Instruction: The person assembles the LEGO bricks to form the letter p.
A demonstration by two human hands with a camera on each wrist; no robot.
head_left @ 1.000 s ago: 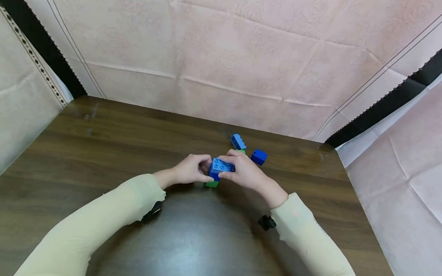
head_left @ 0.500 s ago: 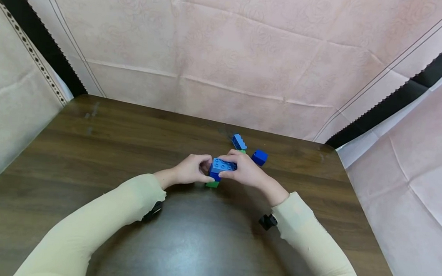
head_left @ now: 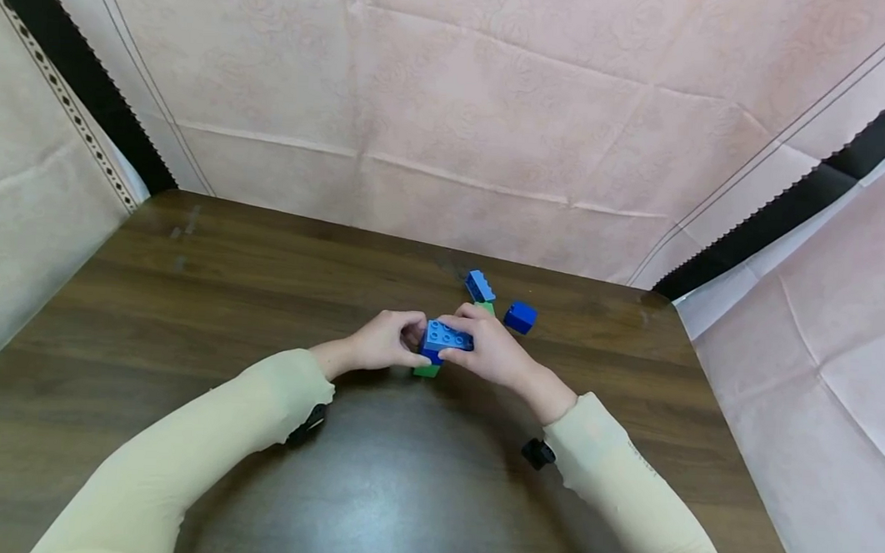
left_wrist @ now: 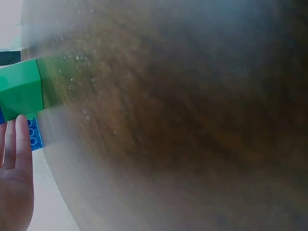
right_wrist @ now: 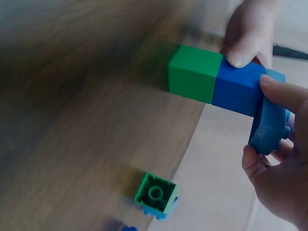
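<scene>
Between my hands stands a stack with a green brick (right_wrist: 195,72) at the bottom, a dark blue brick (right_wrist: 239,85) above it and a longer light blue brick (head_left: 445,335) on top. The light blue brick juts out past the stack to the right. My left hand (head_left: 381,340) pinches the dark blue brick, its thumb on the near face. In the left wrist view, fingers of that hand (left_wrist: 15,192) reach along the stack's far side. My right hand (head_left: 494,352) grips the overhanging part of the light blue brick between thumb and fingers.
Behind my right hand lie another light blue brick (head_left: 480,286) and a green brick (right_wrist: 155,193), whose hollow underside shows in the right wrist view. A loose dark blue brick (head_left: 520,317) is beside them. Pale cloth (head_left: 451,118) hangs behind the wooden table (head_left: 278,259).
My right wrist has lowered slightly toward me. Both hands keep their hold, and the stack stays in nearly the same place.
</scene>
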